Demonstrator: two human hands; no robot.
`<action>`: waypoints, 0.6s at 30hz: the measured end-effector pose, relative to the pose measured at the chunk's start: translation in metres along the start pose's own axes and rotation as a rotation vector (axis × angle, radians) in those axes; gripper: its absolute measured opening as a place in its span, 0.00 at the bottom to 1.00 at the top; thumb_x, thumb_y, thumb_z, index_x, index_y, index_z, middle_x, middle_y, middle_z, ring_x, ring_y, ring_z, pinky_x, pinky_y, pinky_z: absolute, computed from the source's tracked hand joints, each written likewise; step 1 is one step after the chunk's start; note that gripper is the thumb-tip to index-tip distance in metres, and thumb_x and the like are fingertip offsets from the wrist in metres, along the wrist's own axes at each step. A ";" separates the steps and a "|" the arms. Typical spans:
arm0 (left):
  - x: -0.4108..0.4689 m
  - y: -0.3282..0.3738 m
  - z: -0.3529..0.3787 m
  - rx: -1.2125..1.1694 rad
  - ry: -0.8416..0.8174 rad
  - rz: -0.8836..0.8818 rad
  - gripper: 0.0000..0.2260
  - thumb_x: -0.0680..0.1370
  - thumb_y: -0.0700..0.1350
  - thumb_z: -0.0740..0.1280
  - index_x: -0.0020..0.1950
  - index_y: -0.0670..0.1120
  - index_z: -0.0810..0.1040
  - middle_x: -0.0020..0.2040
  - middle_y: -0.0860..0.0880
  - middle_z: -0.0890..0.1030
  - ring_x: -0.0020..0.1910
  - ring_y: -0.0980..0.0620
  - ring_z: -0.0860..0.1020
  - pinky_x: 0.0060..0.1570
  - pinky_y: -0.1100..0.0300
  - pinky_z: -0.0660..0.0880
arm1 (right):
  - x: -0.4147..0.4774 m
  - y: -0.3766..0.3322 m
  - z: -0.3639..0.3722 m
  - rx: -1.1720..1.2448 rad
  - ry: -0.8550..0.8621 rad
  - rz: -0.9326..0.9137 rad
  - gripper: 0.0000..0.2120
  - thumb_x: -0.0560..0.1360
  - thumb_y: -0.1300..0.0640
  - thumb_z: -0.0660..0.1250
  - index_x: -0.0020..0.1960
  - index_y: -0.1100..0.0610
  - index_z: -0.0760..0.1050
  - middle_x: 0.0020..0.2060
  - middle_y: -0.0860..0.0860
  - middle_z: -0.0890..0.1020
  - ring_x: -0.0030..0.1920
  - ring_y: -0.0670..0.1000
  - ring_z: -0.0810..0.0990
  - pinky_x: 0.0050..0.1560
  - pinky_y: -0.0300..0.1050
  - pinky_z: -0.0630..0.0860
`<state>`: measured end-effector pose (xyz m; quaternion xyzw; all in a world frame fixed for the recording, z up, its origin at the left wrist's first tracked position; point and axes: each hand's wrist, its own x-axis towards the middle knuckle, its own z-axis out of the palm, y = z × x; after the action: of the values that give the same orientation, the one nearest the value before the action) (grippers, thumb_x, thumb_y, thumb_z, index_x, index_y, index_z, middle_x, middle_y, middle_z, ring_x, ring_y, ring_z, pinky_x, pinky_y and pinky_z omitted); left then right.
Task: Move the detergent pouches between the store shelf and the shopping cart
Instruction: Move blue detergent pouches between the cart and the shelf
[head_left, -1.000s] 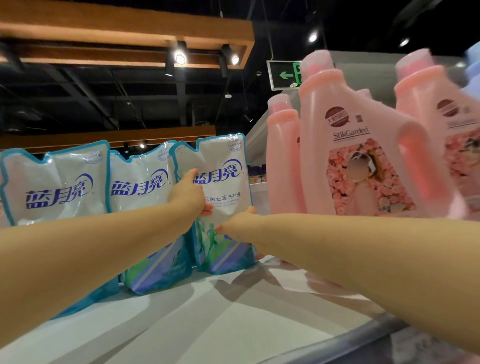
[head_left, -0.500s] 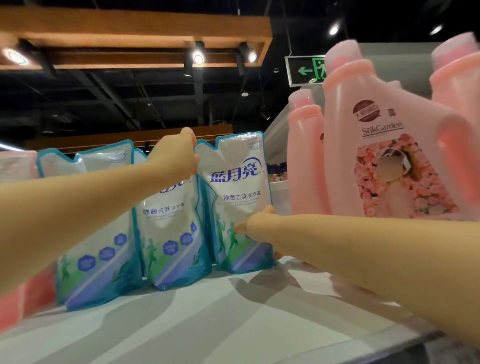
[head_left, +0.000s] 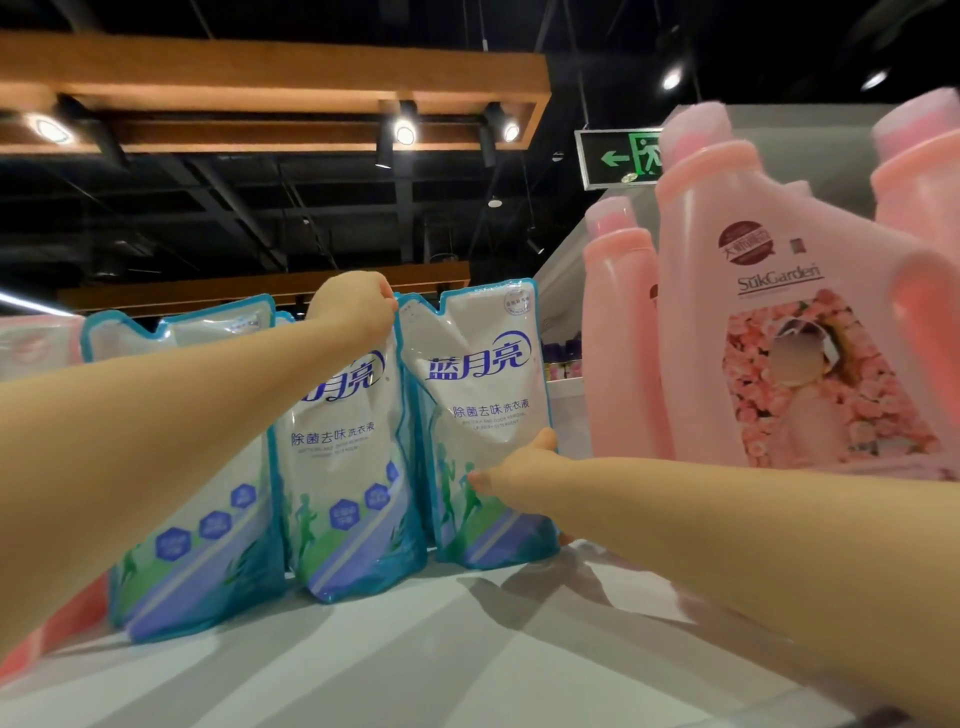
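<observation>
Three white-and-blue detergent pouches stand upright in a row on the white shelf top (head_left: 467, 665). My left hand (head_left: 353, 306) is curled over the top edge of the middle pouch (head_left: 337, 467) and grips it there. My right hand (head_left: 519, 470) holds the lower right side of the right pouch (head_left: 478, 395), thumb up along its edge; its fingers go behind the pouch and are hidden. My left forearm covers much of the left pouch (head_left: 197, 545). No shopping cart is in view.
Large pink detergent bottles (head_left: 769, 332) stand close on the right, just beyond my right arm. Pink pouches (head_left: 31, 343) show at the far left. The shelf's front edge (head_left: 883, 717) runs below my right arm. A green exit sign (head_left: 618, 158) hangs behind.
My left hand rose from the front of the pouches to the top edge of the middle pouch. My right hand stayed on the right pouch's lower side. The view shifted left.
</observation>
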<state>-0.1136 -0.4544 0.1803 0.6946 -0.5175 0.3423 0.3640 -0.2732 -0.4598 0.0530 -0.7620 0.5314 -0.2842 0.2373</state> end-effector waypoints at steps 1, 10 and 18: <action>0.001 0.001 0.002 0.000 0.016 -0.002 0.11 0.81 0.45 0.58 0.57 0.42 0.75 0.45 0.46 0.75 0.44 0.49 0.73 0.44 0.59 0.71 | 0.003 -0.001 0.003 0.048 0.038 0.024 0.37 0.80 0.46 0.57 0.73 0.70 0.43 0.71 0.68 0.57 0.72 0.65 0.57 0.72 0.54 0.54; 0.005 0.010 0.012 -0.103 0.036 -0.059 0.11 0.81 0.43 0.58 0.59 0.41 0.74 0.54 0.42 0.78 0.51 0.45 0.76 0.49 0.56 0.73 | 0.027 0.005 0.019 0.154 0.130 0.141 0.40 0.71 0.42 0.69 0.71 0.58 0.50 0.67 0.60 0.63 0.66 0.60 0.67 0.68 0.53 0.64; 0.013 0.004 0.005 -0.095 -0.044 -0.051 0.13 0.81 0.47 0.59 0.58 0.40 0.76 0.52 0.41 0.79 0.45 0.48 0.74 0.47 0.59 0.73 | 0.026 0.007 0.019 0.157 0.125 0.139 0.42 0.72 0.41 0.68 0.73 0.57 0.49 0.67 0.60 0.61 0.66 0.60 0.65 0.69 0.53 0.64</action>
<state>-0.1142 -0.4656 0.1890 0.6970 -0.5231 0.2925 0.3937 -0.2579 -0.4856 0.0398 -0.6832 0.5728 -0.3545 0.2819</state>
